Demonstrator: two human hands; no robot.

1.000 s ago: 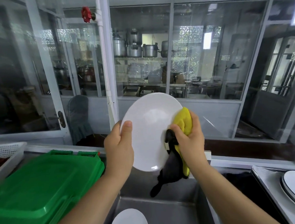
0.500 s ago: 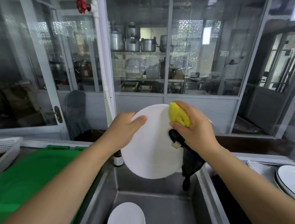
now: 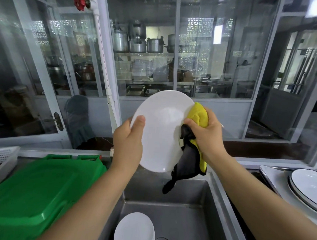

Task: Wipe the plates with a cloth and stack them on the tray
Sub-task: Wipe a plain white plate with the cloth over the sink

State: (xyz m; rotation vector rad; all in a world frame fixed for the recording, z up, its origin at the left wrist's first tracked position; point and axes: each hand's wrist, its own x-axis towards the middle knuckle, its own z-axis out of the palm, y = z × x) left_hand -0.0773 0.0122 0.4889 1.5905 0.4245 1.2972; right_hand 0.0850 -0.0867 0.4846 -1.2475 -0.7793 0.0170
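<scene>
Two hands are busy over the sink (image 3: 176,206): since half a second ago my right hand (image 3: 207,134), squeezing the yellow-and-black cloth (image 3: 199,116), slid down the white plate (image 3: 163,130) my left hand (image 3: 128,144) grips, so I think wiping goes on.

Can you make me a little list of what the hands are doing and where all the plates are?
left hand: grips the white plate's left edge
right hand: holds the yellow and black cloth against the plate
white plate: held tilted above the sink
plates in sink: white stack near the drain
plates on tray: dark-rimmed stack at right
green bin: at left
</scene>
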